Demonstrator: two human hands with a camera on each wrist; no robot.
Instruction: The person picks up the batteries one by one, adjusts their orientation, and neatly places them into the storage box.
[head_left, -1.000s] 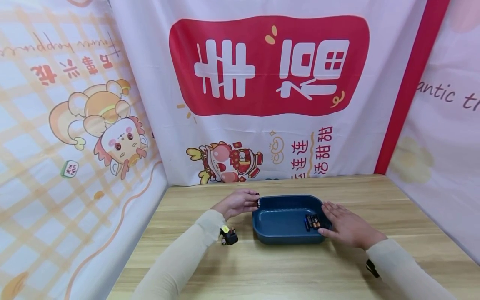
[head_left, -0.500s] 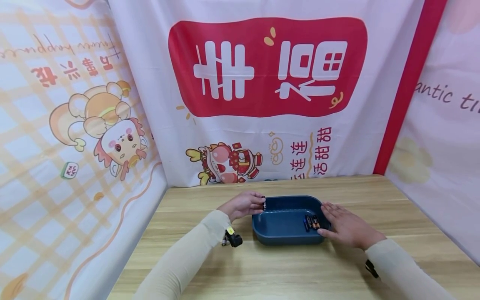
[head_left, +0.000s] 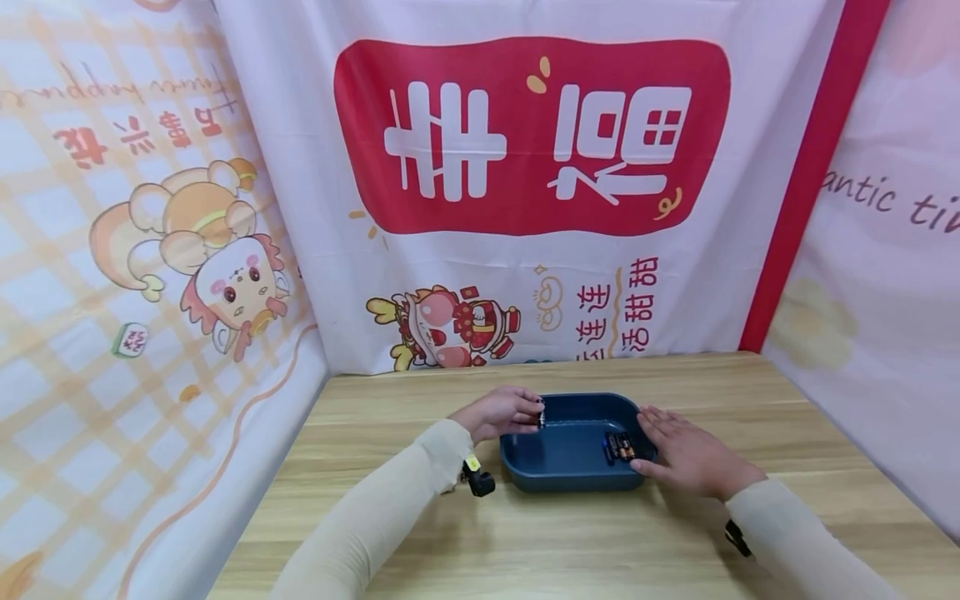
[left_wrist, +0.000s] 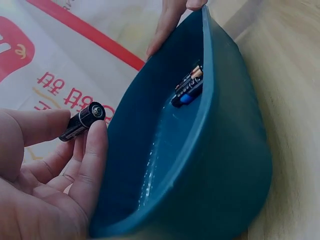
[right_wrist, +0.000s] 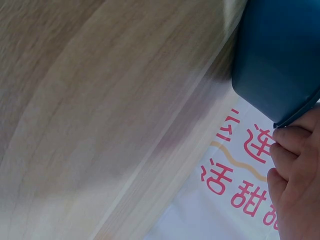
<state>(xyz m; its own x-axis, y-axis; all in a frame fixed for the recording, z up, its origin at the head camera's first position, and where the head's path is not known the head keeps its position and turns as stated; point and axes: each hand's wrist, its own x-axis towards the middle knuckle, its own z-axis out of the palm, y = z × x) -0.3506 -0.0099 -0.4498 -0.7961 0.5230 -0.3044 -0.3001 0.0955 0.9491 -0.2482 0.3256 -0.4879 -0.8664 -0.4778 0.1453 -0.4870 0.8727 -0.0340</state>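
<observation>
My left hand [head_left: 497, 414] pinches a small black battery [left_wrist: 82, 121] between thumb and fingertips, over the left end of a dark blue plastic tub [head_left: 573, 482]. The left wrist view shows the battery tilted, one metal end facing the camera, apart from the tub wall. Several batteries [head_left: 619, 447], dark with copper and blue parts, lie side by side on the tub floor near its right end. My right hand [head_left: 693, 454] rests on the right end of the rim, fingers extended towards the far corner and thumb at the near side. It holds no battery.
The tub stands on a light wood-grain table [head_left: 585, 550]. Behind it hangs a printed white and red cloth [head_left: 532, 208], with further cloth walls at left and right. A black wrist camera [head_left: 480, 481] hangs under my left wrist.
The left hand has moved right with the battery, from the tub's left edge to above its inside. The right hand has stayed on the rim. Small objects beside the left wrist have become mostly hidden.
</observation>
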